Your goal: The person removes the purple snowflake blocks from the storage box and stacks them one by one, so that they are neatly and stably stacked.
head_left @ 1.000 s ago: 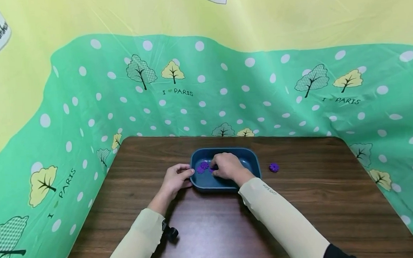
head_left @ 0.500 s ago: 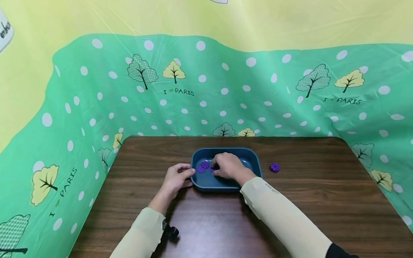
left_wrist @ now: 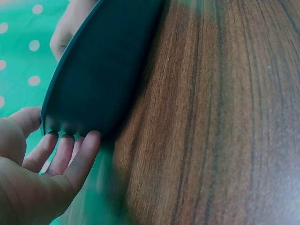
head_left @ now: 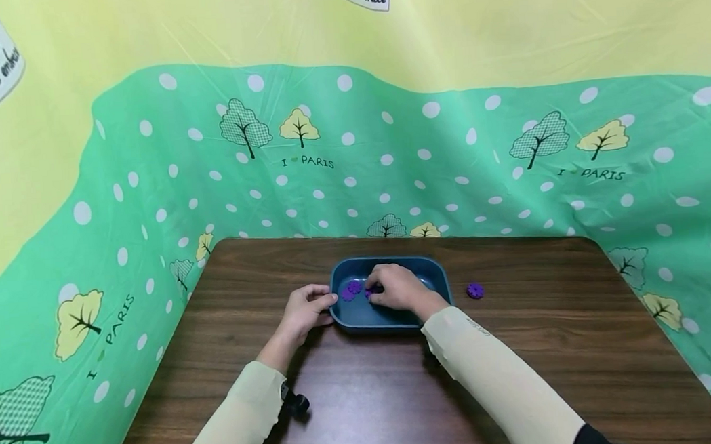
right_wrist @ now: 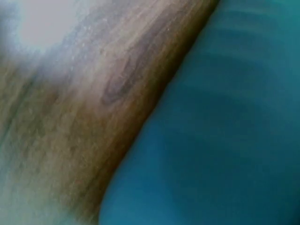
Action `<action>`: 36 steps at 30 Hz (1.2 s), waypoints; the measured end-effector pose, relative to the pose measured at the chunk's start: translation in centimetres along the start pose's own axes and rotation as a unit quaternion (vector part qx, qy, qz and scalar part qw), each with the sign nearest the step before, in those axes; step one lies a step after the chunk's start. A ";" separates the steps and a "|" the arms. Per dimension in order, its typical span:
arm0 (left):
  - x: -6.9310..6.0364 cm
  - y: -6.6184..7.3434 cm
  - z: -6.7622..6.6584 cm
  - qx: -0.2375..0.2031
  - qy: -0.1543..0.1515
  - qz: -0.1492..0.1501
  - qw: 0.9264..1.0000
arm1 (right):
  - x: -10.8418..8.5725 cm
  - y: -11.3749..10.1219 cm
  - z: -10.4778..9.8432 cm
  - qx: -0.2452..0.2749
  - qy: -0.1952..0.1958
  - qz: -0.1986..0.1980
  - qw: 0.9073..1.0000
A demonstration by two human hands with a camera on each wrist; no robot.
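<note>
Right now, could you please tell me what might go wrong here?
The tray might slide, as the left hand touches only one end. The small piece that the right hand appears to pinch could slip. The loose piece on the table, right of the tray, could be knocked by the right sleeve.

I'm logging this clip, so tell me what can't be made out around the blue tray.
Full shape of the purple piece at the right hand: head view, the hand covers part.
Count of pieces in the purple cluster at the left end of the blue tray: head view, small and overlapping.
Tray interior: left wrist view, behind its outer wall.
Surface detail of tray and table: right wrist view, blurred; glare washes out one corner.
</note>
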State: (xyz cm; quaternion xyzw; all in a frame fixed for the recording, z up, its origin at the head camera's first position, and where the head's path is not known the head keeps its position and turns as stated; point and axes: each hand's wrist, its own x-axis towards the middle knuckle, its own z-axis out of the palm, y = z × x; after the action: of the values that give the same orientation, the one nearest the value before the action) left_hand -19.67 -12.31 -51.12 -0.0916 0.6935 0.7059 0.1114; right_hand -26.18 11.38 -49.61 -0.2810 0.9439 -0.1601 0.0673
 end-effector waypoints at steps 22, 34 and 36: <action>0.2 -0.2 0.1 -0.012 0.004 0.009 1.000 | -2.9 2.5 -3.4 0.080 0.067 -0.045 0.994; 0.0 -0.1 0.0 -0.012 0.003 0.006 1.000 | -4.8 4.8 -4.6 0.092 0.109 -0.020 0.990; 0.0 0.0 0.1 -0.012 0.002 0.004 1.000 | -5.1 5.2 -4.8 0.093 0.118 -0.021 0.988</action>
State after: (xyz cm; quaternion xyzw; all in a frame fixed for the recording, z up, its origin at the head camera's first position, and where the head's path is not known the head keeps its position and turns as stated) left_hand -19.68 -12.26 -51.16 -0.0918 0.6859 0.7141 0.1058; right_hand -25.66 19.59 -46.67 -0.2721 0.9201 -0.2808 -0.0218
